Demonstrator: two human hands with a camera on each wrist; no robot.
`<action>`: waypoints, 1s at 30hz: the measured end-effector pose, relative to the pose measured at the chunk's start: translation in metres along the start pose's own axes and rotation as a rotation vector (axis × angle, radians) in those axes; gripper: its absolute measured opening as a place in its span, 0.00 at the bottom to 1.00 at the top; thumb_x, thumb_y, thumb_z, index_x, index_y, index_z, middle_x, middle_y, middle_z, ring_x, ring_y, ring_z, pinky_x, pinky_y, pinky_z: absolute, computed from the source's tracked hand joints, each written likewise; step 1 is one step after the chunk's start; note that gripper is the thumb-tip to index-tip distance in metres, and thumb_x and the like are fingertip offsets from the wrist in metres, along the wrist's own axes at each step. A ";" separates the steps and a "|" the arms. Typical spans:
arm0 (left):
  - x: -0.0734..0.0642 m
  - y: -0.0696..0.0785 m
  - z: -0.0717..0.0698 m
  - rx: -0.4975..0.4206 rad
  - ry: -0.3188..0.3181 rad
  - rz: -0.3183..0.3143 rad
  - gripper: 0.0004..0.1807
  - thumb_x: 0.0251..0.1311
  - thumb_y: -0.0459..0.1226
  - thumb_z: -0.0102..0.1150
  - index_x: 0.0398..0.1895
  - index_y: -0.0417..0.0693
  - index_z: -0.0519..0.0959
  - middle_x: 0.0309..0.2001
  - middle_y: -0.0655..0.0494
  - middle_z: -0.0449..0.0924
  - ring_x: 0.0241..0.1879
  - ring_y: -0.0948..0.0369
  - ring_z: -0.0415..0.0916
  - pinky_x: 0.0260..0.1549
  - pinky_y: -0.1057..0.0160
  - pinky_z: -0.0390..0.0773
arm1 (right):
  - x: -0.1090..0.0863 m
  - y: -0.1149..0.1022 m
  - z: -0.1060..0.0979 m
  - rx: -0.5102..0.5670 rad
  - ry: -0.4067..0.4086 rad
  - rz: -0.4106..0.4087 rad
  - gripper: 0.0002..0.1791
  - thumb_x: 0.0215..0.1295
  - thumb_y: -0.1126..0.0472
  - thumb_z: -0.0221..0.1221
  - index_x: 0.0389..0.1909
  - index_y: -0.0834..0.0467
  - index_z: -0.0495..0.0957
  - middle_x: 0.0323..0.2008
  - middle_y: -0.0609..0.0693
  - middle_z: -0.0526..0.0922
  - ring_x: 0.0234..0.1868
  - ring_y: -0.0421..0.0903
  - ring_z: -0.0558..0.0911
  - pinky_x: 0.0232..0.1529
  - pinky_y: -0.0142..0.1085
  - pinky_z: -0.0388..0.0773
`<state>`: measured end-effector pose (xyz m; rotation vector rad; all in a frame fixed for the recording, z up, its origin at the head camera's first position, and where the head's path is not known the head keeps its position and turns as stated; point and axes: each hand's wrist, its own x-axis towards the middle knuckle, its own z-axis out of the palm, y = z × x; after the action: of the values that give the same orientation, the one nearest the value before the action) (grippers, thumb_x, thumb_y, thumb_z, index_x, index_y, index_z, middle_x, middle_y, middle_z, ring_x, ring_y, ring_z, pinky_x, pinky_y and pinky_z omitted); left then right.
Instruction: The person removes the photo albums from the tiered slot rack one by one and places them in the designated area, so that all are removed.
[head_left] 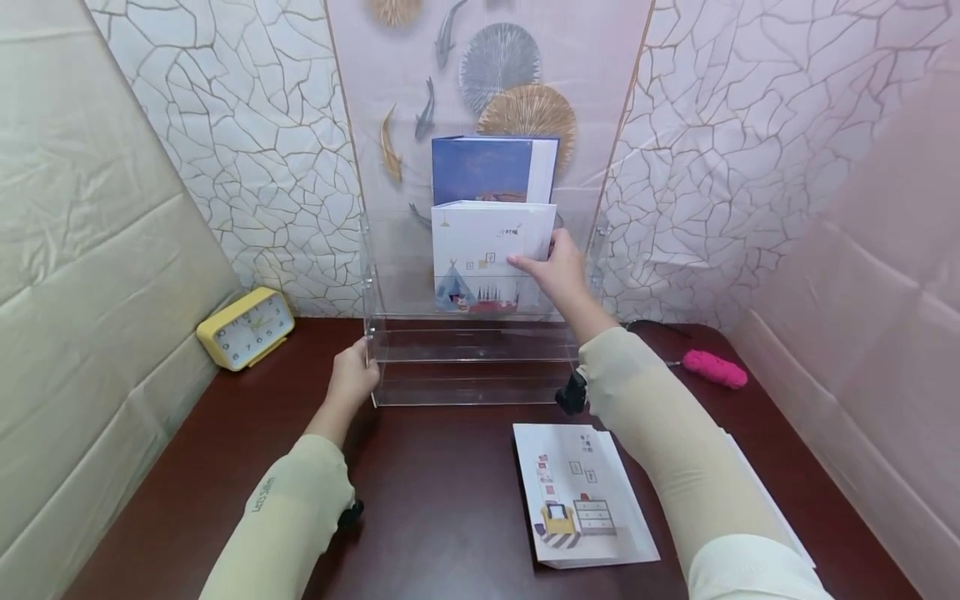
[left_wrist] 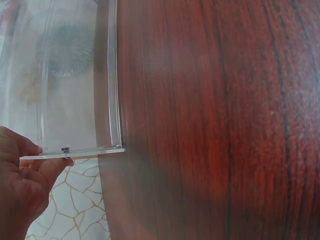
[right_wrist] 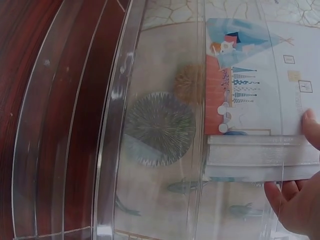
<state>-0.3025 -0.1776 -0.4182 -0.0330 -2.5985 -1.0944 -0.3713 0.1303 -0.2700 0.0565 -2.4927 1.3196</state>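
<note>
A transparent acrylic rack (head_left: 472, 392) with stepped tiers stands at the back of the table. My left hand (head_left: 352, 375) pinches its left side panel between thumb and fingers, also plain in the left wrist view. With my right hand (head_left: 558, 271) I grip a white book (head_left: 480, 242) with a teepee picture by its right edge, thumb on the cover and fingers behind. The book is upright, its lower part behind a transparent panel in the right wrist view. Behind and above it rises a blue-covered book (head_left: 480, 167). Whether the white book's bottom rests on a tier cannot be told.
Another white book (head_left: 592, 492) lies flat on the dark wooden table (head_left: 442, 500), front right. A further white item (head_left: 776, 504) is partly hidden under my right arm. A yellow clock (head_left: 247, 329) stands at left, and a pink yarn bundle (head_left: 715, 368) lies at right.
</note>
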 end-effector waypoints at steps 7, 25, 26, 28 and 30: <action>-0.003 0.000 0.001 0.009 0.007 0.010 0.22 0.53 0.26 0.49 0.54 0.29 0.72 0.28 0.38 0.80 0.39 0.45 0.77 0.41 0.47 0.74 | 0.005 -0.005 -0.003 -0.018 0.018 -0.074 0.32 0.50 0.53 0.70 0.51 0.59 0.64 0.47 0.54 0.75 0.49 0.50 0.74 0.51 0.41 0.70; -0.002 0.001 0.002 0.009 0.029 0.052 0.18 0.51 0.25 0.51 0.47 0.30 0.75 0.32 0.39 0.82 0.41 0.44 0.78 0.41 0.47 0.74 | 0.023 -0.056 -0.013 0.074 -0.069 -0.360 0.28 0.49 0.69 0.69 0.48 0.64 0.64 0.44 0.59 0.74 0.45 0.52 0.74 0.47 0.43 0.71; -0.002 0.001 0.002 0.009 0.025 0.049 0.17 0.51 0.25 0.51 0.47 0.30 0.75 0.31 0.39 0.82 0.41 0.44 0.78 0.41 0.47 0.74 | 0.024 -0.056 -0.014 0.082 -0.066 -0.362 0.28 0.49 0.69 0.69 0.48 0.64 0.64 0.44 0.59 0.74 0.45 0.52 0.74 0.47 0.43 0.71; -0.002 0.001 0.000 0.006 0.017 0.041 0.17 0.51 0.25 0.51 0.47 0.31 0.75 0.29 0.40 0.82 0.40 0.45 0.77 0.40 0.48 0.74 | 0.025 -0.059 -0.018 0.108 -0.059 -0.374 0.28 0.48 0.70 0.69 0.48 0.65 0.64 0.43 0.60 0.74 0.44 0.52 0.74 0.46 0.44 0.72; -0.001 0.001 -0.002 0.006 0.014 0.030 0.17 0.52 0.25 0.50 0.47 0.31 0.75 0.24 0.42 0.80 0.37 0.46 0.77 0.39 0.48 0.74 | 0.026 -0.064 -0.022 0.127 -0.051 -0.390 0.29 0.48 0.70 0.68 0.48 0.65 0.63 0.43 0.59 0.74 0.44 0.51 0.74 0.46 0.43 0.73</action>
<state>-0.3009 -0.1779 -0.4165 -0.0632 -2.5803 -1.0727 -0.3785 0.1145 -0.1992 0.5802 -2.2778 1.3138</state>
